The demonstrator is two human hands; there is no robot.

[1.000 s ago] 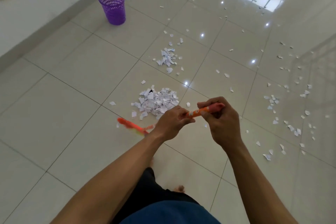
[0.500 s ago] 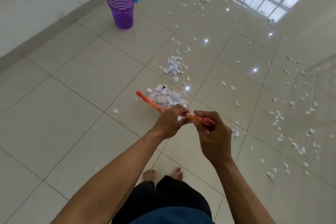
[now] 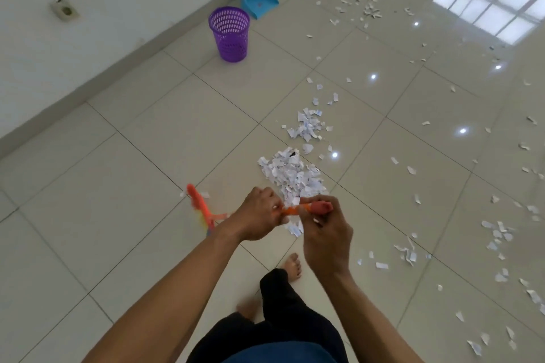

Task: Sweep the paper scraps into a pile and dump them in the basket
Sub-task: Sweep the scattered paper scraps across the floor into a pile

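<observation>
Both hands grip an orange broom handle (image 3: 298, 209): my left hand (image 3: 256, 215) lower on it, my right hand (image 3: 327, 233) at its top end. The blurred orange broom head (image 3: 200, 206) lies on the floor to the left of my hands, beside a stray scrap. A pile of white paper scraps (image 3: 292, 174) lies just beyond my hands, with a smaller heap (image 3: 306, 126) behind it. A purple mesh basket (image 3: 230, 33) stands upright near the wall at the back.
A blue dustpan (image 3: 259, 3) with a long grey handle leans against the wall behind the basket. Loose scraps are strewn over the glossy tiles to the right and far back. My bare feet (image 3: 292, 266) stand below my hands. A wall socket (image 3: 65, 10) sits at the upper left.
The broom head has swung back from the pile to the left of my hands. The view has shifted, and the basket and dustpan now appear nearer the centre.
</observation>
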